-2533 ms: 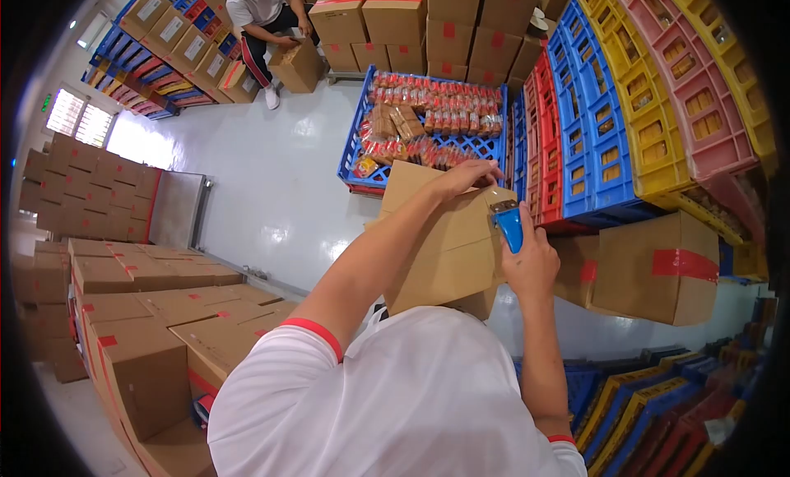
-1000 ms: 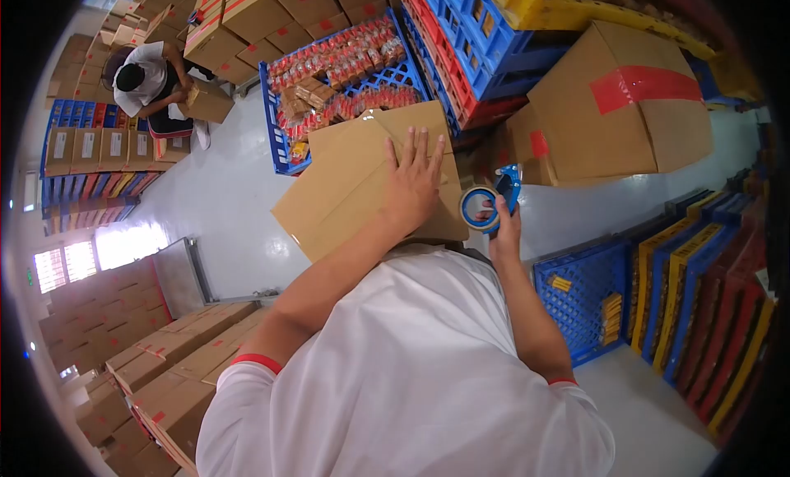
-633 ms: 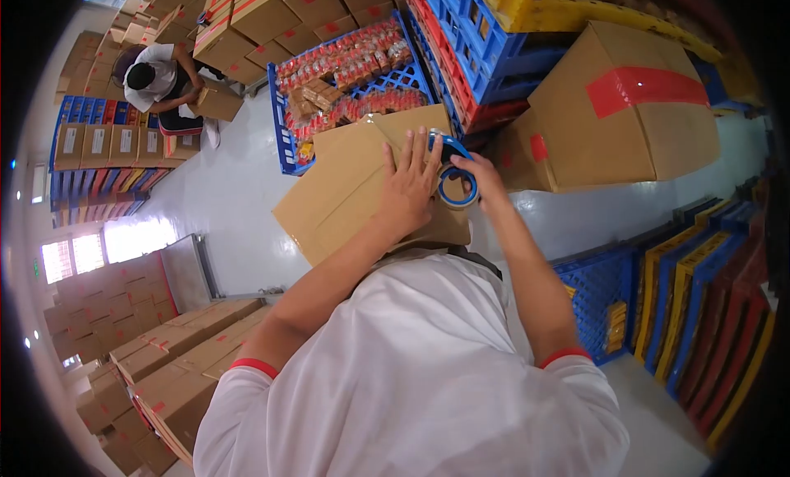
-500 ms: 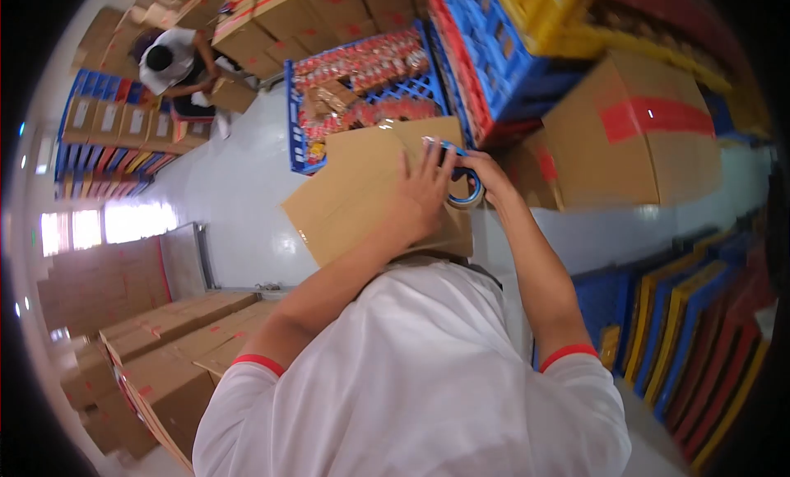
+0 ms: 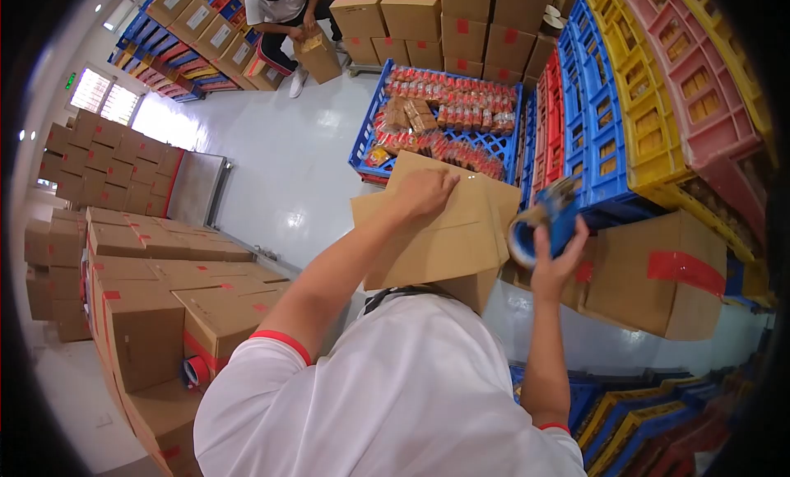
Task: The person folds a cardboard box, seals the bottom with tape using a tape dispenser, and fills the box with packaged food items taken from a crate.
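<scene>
A cardboard box (image 5: 436, 251) stands against my waist, its top flaps folded inward and overlapping. My left hand (image 5: 429, 191) presses on the flaps near the far side, its fingers curled against the cardboard. To the right of the box, my right hand (image 5: 558, 263) grips a blue tape dispenser (image 5: 559, 222), which is blurred and held apart from the box. A roll of tape sits on the dispenser's left side. Just beyond the box lies a blue crate (image 5: 362, 140) with rows of red-and-clear packets.
Stacked crates (image 5: 605, 107) rise at the right, beside a taped carton (image 5: 650, 271). Cartons (image 5: 222, 304) fill the left side, with a red tape roll (image 5: 196, 370) among them. A seated person (image 5: 284, 12) handles a box (image 5: 317, 56) at the back.
The view has swung so the crates and cartons stand differently. My right hand has drawn the dispenser away from the box to the right. My left hand's fingers, spread before, are now curled.
</scene>
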`<control>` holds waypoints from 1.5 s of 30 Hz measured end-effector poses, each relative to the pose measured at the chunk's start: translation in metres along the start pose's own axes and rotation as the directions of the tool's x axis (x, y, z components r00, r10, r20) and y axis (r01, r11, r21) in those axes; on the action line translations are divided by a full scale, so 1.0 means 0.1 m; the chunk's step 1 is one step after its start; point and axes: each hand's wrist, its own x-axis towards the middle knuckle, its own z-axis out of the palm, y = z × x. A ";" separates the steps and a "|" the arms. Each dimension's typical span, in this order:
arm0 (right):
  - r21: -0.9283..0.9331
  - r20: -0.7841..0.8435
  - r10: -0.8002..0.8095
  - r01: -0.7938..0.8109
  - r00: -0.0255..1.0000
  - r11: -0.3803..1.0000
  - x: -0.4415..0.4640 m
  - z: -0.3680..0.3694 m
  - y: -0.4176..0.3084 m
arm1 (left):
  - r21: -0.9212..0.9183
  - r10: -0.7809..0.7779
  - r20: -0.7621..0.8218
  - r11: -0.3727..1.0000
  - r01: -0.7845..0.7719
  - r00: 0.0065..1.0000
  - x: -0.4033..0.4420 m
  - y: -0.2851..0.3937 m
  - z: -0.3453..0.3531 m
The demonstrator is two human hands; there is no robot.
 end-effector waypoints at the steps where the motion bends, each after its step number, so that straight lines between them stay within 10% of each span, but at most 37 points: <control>1: -0.269 0.124 -0.302 0.325 0.945 0.907 -0.11 -0.02 -0.10 | 0.120 -0.177 0.277 0.982 0.149 0.945 0.04 -0.01 -0.06; 5: -0.252 0.429 -0.296 0.428 0.853 0.868 -0.49 0.11 -0.18 | 0.056 -0.064 0.099 0.997 0.059 0.993 0.03 -0.09 0.13; 11: -0.321 0.326 -0.317 0.420 0.891 0.849 0.15 1.07 0.08 | 0.212 -0.001 0.315 0.975 -0.069 0.949 0.07 -0.13 0.19; 15: -0.355 0.281 -0.234 0.327 0.931 0.876 0.73 1.62 0.16 | -0.013 -0.048 0.096 0.999 0.049 0.994 0.04 -0.14 0.18; 19: -0.348 0.244 -0.242 0.318 0.939 0.882 0.51 1.39 0.12 | -0.021 -0.044 -0.128 0.999 0.042 0.991 -0.08 -0.03 0.10; 22: -0.335 0.367 -0.076 0.208 0.927 0.919 -0.02 0.72 -0.17 | 0.150 -0.095 0.171 0.986 0.069 0.981 -0.03 -0.03 0.03; 26: -0.341 0.262 0.072 0.022 0.962 0.940 -0.40 0.14 -0.14 | 0.031 -0.086 0.128 0.996 0.083 0.988 0.01 -0.03 0.12; 35: -0.253 0.115 0.089 -0.058 0.989 0.966 0.83 1.30 0.47 | 0.096 -0.100 0.199 0.992 0.082 0.975 -0.03 0.10 0.01; 37: -0.245 0.146 0.131 -0.093 0.981 0.965 0.89 1.25 0.53 | -0.107 0.123 -0.012 0.987 -0.124 0.992 -0.16 0.15 0.00; 40: -0.108 0.273 0.251 -0.229 0.929 0.967 0.52 0.71 0.72 | 0.052 0.584 -0.011 0.811 -0.583 0.812 -0.03 0.13 0.01; 45: 0.100 0.563 0.632 -0.803 0.533 0.588 -0.02 -0.19 0.78 | -0.019 0.208 0.207 0.978 -0.208 0.956 0.18 0.24 0.16</control>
